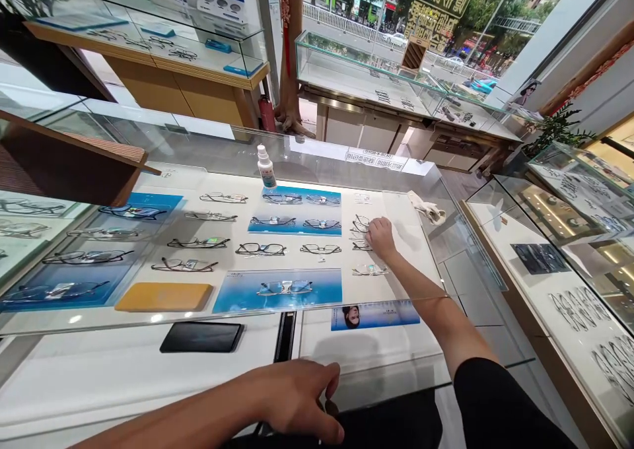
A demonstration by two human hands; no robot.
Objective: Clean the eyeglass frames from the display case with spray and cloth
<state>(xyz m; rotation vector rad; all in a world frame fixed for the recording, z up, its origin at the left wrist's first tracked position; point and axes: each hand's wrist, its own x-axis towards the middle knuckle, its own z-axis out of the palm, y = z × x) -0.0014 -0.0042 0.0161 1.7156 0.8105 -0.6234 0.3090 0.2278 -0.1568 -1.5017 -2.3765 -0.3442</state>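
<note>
At the right end of the display case, my right hand is closed at the temple side of a pair of eyeglasses, which sits tilted. Its fingertips are partly hidden. Just below lie a second pair and a third, pale-framed pair. My left hand hangs over the near edge, fingers curled and thumb apart, with nothing visible in it. Several more eyeglasses lie in rows on the white base and on blue cards.
A small white bottle stands toward the far side of the case. A crumpled cloth lies at its right. Nearer me are a yellow case and a black phone. Other glass showcases stand around.
</note>
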